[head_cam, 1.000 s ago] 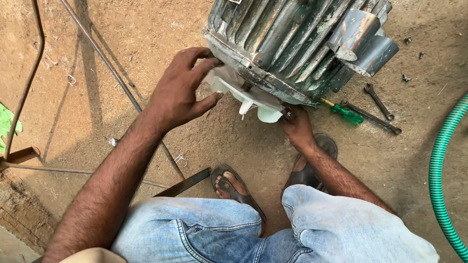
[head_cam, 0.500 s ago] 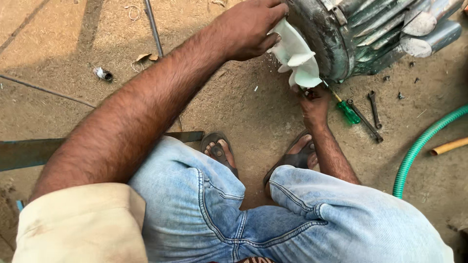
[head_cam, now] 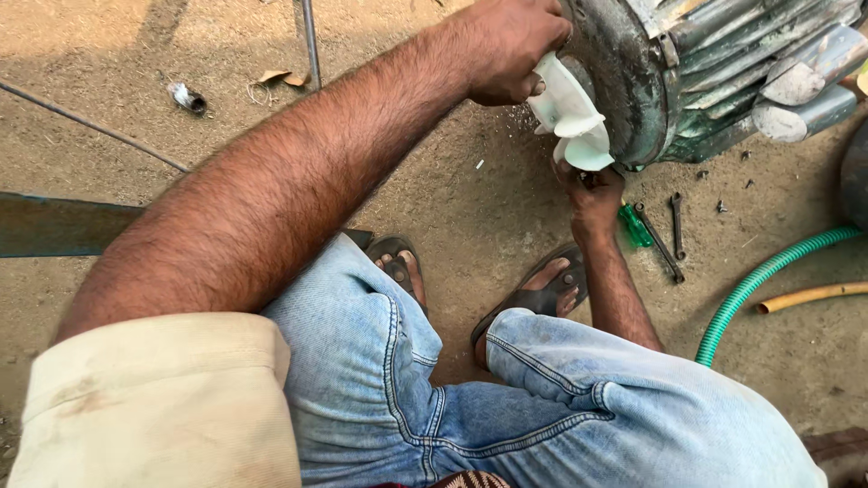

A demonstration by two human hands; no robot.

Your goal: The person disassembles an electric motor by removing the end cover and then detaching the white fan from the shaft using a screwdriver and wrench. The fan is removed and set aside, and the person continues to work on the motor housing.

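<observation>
Head view showed the left hand (head_cam: 506, 45) gripping the white fan (head_cam: 570, 113), still on the motor (head_cam: 687, 72), while the right hand (head_cam: 592, 194) clutched a green-handled screwdriver (head_cam: 636, 226) beneath it.

Daylight, warm and fairly bright.
Long soft shadows on the dirt ground (head_cam: 136, 72) upper left; near sleeve (head_cam: 154, 398) slightly soft.
</observation>
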